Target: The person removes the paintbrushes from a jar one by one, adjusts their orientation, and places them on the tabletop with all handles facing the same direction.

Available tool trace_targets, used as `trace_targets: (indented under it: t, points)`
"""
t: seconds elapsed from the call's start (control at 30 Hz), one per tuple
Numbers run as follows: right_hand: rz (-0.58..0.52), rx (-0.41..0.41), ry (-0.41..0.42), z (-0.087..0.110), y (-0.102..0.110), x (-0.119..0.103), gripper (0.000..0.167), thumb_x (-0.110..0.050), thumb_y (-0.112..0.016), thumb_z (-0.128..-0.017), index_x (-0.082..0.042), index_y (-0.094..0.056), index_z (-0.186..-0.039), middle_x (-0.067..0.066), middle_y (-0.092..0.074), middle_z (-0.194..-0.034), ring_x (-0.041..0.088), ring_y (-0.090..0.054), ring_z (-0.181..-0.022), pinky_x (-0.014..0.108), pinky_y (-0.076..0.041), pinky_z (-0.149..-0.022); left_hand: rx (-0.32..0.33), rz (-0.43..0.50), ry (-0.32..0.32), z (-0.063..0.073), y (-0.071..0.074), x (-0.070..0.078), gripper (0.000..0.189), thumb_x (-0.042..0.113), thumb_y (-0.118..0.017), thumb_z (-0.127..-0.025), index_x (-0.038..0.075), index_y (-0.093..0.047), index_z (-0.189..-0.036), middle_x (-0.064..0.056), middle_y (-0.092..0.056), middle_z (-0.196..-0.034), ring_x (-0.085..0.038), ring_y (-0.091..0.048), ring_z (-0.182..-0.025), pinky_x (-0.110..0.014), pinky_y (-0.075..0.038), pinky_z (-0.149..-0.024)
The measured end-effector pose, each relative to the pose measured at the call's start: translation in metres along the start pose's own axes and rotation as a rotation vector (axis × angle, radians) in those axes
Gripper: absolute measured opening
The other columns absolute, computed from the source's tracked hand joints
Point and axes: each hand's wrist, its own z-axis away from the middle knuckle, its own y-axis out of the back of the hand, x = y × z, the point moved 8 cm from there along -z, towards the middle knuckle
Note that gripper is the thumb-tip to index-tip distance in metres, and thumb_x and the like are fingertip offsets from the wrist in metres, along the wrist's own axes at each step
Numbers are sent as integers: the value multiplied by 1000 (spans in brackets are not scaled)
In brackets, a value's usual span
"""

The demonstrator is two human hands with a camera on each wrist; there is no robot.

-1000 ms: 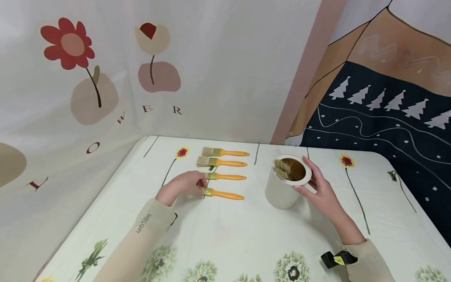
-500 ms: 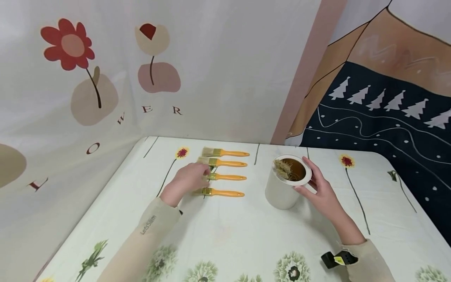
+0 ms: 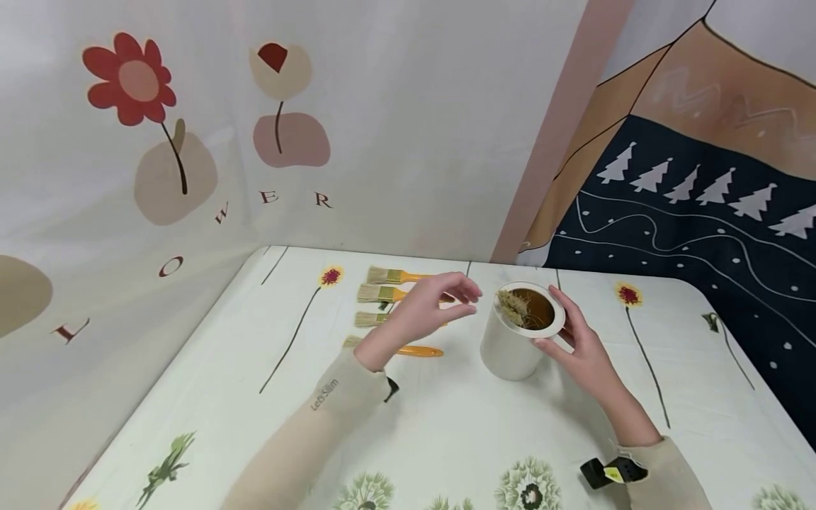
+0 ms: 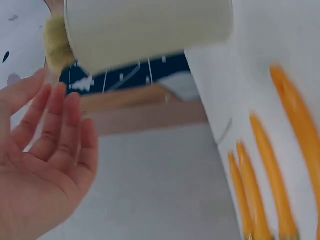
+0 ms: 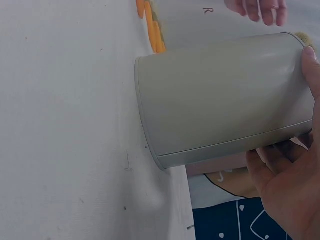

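A white cylindrical canister with a brown inside stands on the table. A fuzzy yellow-green tuft shows at its mouth; the rest of that thing is hidden. My right hand grips the canister near the rim, thumb on the near side and fingers around the far side. Holding nothing, my left hand hovers just left of the canister, its fingers loosely bent toward the rim. Beneath it lie several paintbrushes with orange handles, bristles to the left, in a row and partly covered by the hand and wrist.
A white flower-print cloth covers the table. Behind it hangs a pale curtain with printed flowers and letters, and a dark blue printed cloth hangs at the right. A black wrist strap sits on the right sleeve.
My left hand has left the bristle ends of the paintbrushes and moved right, toward the canister. The nearest paintbrush turned slightly straighter. My right hand has stayed on the canister.
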Motion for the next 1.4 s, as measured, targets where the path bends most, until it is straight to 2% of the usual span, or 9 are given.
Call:
trace_targets:
  t: [0.23,0.4,0.57,0.7,0.87,1.1,1.2,1.27,1.4]
  points:
    - [15,-6,-14,1,-1,0,83,-10,-69,-94,-23,-19,-160,17,-27,-163,-25,-29,-127,-4,-33,-97,-2,53,-65,-13,-28,15,24,13,-70,-93,10,-67,-117,-3,-68,-119,-15,-66,-106,-29,-56,-93]
    - [10,-2,1,1,-1,-1,83,-7,-68,-94,-22,-20,-160,18,-27,-162,-24,-30,-128,-4,-33,-97,-6,-66,-114,-16,-42,27,21,14,-71,-92,10,-65,-112,-3,-69,-115,-14,-65,-104,-25,-55,-94]
    - [1,2,15,1,0,-2,83,-5,-67,-94,-19,-20,-160,22,-28,-161,-24,-31,-127,-4,-33,-97,43,-218,-164,-17,-47,35,12,18,-72,-92,13,-65,-100,2,-70,-101,-9,-65,-94,-18,-55,-87]
    - [10,5,9,1,-1,-2,83,-6,-68,-93,-19,-20,-160,22,-28,-161,-25,-31,-126,-4,-33,-97,116,-253,-185,-15,-41,40,8,19,-73,-92,14,-67,-95,3,-69,-97,-8,-65,-93,-15,-54,-86]
    - [27,2,-13,1,-2,-2,84,-9,-69,-93,-21,-19,-160,21,-29,-161,-26,-30,-124,-4,-32,-96,198,-201,-208,-11,-29,45,6,17,-72,-92,13,-67,-93,1,-62,-101,-11,-62,-98,-14,-52,-90]
    - [29,2,-25,2,-1,-1,85,-9,-70,-93,-22,-19,-160,19,-30,-161,-19,-34,-131,-4,-32,-96,187,-100,-284,-6,-13,55,6,11,-60,-99,9,-55,-97,-3,-66,-117,-16,-61,-113,-21,-52,-97]
    - [30,2,-31,2,-1,-1,84,-10,-70,-93,-22,-19,-160,18,-30,-161,-19,-33,-131,-4,-33,-96,192,-92,-319,-2,-3,60,6,8,-61,-99,7,-55,-99,-4,-69,-110,-15,-65,-105,-19,-53,-94]
    - [26,4,-28,2,-2,-1,84,-10,-70,-93,-22,-20,-160,18,-30,-161,-26,-30,-124,-4,-33,-95,225,-95,-356,2,6,64,7,7,-63,-97,6,-57,-101,-5,-70,-103,-15,-67,-96,-14,-53,-89]
    - [20,5,-30,1,-2,-1,84,-11,-70,-93,-23,-20,-160,17,-30,-162,-25,-30,-124,-4,-33,-96,316,-96,-398,13,29,70,12,1,-64,-95,2,-60,-106,-10,-69,-100,-17,-68,-90,-15,-57,-84]
